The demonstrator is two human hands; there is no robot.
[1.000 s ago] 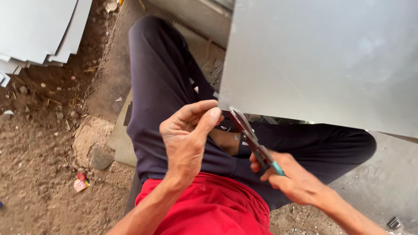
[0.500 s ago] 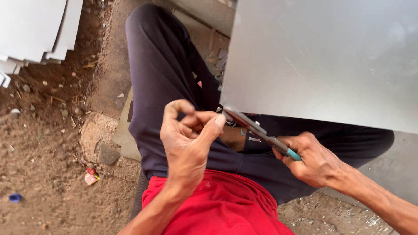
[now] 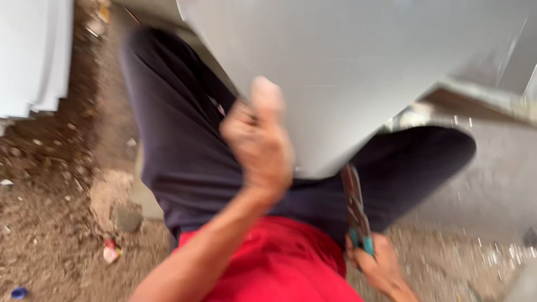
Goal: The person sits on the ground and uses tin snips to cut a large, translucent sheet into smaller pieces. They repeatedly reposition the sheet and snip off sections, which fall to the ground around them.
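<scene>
I see the left hand (image 3: 260, 140) clenched on the grey metal sheet's (image 3: 358, 72) edge; the right hand (image 3: 377, 265) is grasping the snips (image 3: 355, 210).

Sheet (image 3: 363, 72) over the lap; snips (image 3: 354, 207) below its edge.

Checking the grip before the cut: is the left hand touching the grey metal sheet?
Touching. The head view, though blurred, shows the left hand closed on the lower edge of the grey metal sheet, thumb lying over its face.

stacked grey sheets (image 3: 33, 56), dirt ground (image 3: 50, 184)
</scene>
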